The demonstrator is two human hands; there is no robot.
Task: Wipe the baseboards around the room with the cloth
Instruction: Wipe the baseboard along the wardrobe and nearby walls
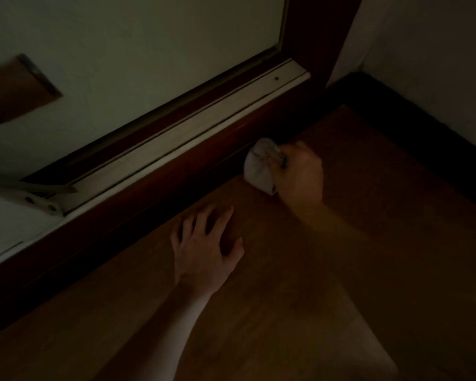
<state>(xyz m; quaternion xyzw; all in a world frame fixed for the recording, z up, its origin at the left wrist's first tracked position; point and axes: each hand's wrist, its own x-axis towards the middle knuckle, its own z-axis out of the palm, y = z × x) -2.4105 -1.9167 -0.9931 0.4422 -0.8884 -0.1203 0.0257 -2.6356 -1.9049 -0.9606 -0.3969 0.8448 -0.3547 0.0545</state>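
Dim floor [300,284] | my right hand [300,177] grips cloth [260,167] on baseboard [160,193] | my left hand [204,246] splayed flat | corner stretch probably unwiped

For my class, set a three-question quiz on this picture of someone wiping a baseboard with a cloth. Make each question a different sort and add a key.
1. True or false: the left hand holds the cloth.
2. Choose one: the right hand holds the cloth against A) the pale wall, B) the dark baseboard, C) the metal strip.
3. Fill the gap: the left hand rests, fingers spread, on the wooden ____.

Key
1. False: the right hand grips it.
2. B
3. floor
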